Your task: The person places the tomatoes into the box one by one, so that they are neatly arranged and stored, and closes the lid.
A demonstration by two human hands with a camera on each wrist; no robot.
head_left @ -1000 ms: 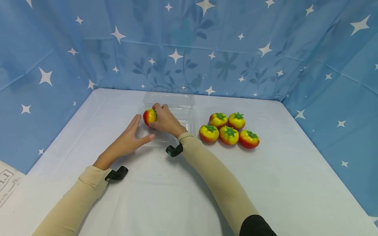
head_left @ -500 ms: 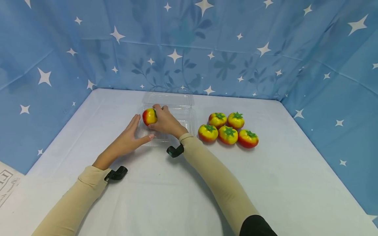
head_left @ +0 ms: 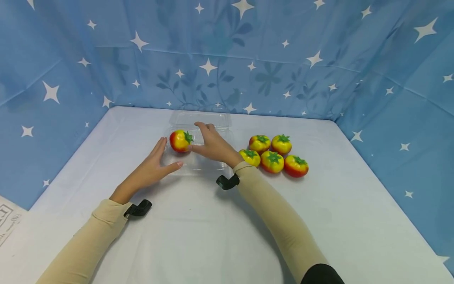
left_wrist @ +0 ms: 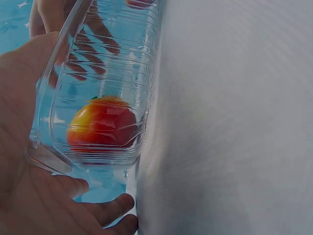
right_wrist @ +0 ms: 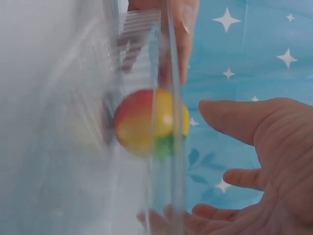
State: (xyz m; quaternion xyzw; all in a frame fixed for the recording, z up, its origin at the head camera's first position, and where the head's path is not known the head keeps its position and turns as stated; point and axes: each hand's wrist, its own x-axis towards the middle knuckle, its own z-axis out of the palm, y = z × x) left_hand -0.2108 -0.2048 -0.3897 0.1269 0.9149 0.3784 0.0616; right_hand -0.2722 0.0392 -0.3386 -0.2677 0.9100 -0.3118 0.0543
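The right hand (head_left: 214,146) is spread wide, thumb and fingers well parted, and holds nothing. Just to its left, near the thumb tip, a red-and-yellow fruit (head_left: 180,141) sits in a clear plastic container (head_left: 209,163), its green leafy top (head_left: 188,137) turned toward that hand. In the head view the thumb tip meets the fruit's edge, but whether the two touch I cannot tell.

The left hand (head_left: 150,170) lies at the container's left end with its fingers straight and its thumb stretched apart along the near side. Its palm faces the plastic, and the same fruit is just beyond its fingertips, inside the wall. How firmly this hand presses on the container does not show.

Beyond both hands, the container's lid (head_left: 202,118) stands open, folded back on the far side. To the right of the right hand, five matching fruits (head_left: 272,162) sit close together on the white worktop (head_left: 191,236), two farther off and three nearer; the right wrist partly hides the leftmost of the near ones. A small black camera is strapped at each wrist, below the hand, and beige sleeves (head_left: 280,221) cover both forearms. Past the worktop's far edge, in front of the hands, hangs a blue curtain (head_left: 248,59) with white stars and leaf shapes.
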